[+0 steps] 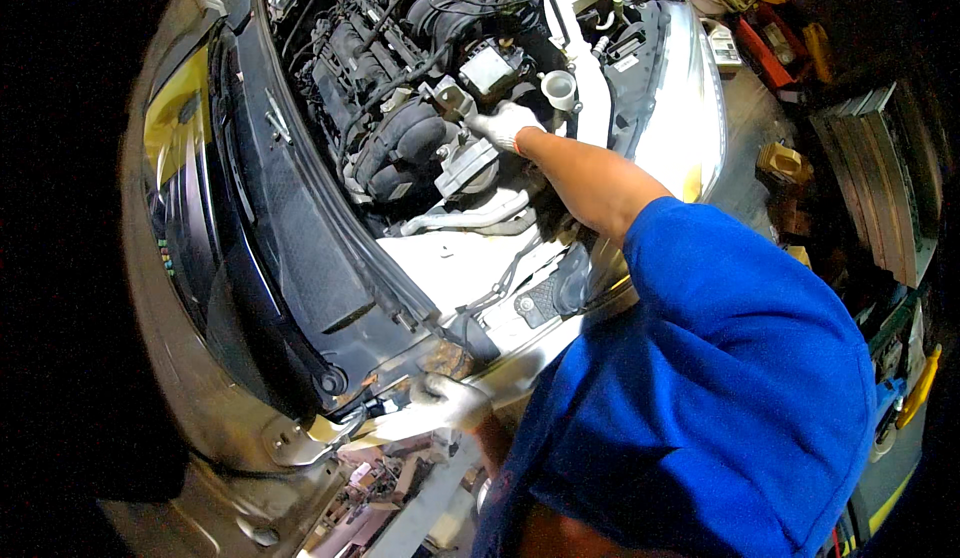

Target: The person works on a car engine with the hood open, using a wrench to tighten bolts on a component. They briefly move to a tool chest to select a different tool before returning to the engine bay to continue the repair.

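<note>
My right hand (pixel 508 126), in a white knit glove, reaches into the car's engine bay. Its fingers are closed on a grey metal bracket (pixel 452 98) above the engine. Just below that hand sits a silver metal mount (pixel 468 166), with a pale hose (pixel 470 220) running beneath it. A boxy silver unit (pixel 492 68) and a white filler neck (pixel 559 89) are close by. My left hand (pixel 452 401), also gloved, rests with curled fingers on the white fender edge (pixel 400 424), beside the hood hinge (pixel 296 442). Its fingertips are partly hidden.
The black cowl panel (pixel 300 198) and windshield (pixel 200 288) lie to the left. A bright headlight (pixel 690 108) bounds the bay at right. Beyond it are a red toolbox (pixel 772 46), a white jug (pixel 722 46) and a stack of curved panels (pixel 880 183).
</note>
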The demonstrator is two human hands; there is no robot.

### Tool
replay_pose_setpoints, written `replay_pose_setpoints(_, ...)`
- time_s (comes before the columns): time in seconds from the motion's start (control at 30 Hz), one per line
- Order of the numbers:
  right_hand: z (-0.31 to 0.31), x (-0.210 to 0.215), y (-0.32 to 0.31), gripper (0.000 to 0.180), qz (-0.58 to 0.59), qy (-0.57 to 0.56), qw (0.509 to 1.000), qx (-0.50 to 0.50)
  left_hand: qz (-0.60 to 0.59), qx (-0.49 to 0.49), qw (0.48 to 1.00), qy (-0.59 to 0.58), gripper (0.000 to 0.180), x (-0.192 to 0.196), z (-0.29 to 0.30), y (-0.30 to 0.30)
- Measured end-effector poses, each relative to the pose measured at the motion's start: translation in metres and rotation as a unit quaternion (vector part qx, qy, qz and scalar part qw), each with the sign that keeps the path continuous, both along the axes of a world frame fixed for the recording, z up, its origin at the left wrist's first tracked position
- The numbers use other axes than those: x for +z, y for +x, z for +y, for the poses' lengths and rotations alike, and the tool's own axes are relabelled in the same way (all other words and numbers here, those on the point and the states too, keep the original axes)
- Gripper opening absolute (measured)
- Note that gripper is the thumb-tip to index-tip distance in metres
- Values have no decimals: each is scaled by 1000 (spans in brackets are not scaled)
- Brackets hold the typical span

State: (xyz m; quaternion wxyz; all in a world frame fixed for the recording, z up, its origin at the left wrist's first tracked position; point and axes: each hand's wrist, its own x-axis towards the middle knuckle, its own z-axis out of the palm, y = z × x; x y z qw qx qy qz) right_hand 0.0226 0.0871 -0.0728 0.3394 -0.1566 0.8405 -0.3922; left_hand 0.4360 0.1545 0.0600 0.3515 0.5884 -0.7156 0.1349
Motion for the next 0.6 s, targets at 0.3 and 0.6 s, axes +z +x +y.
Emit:
replay_pose_setpoints(0.3, -18, -49, -44, 81, -167, -132, 883, -419, 56, 3, 997, 57, 25, -12, -4, 15)
replay_pose_setpoints(0.6, -30, -57, -38, 87, -173, -130, 884, -414, 103, 1, 988, 118, 32, -11, -2, 24)
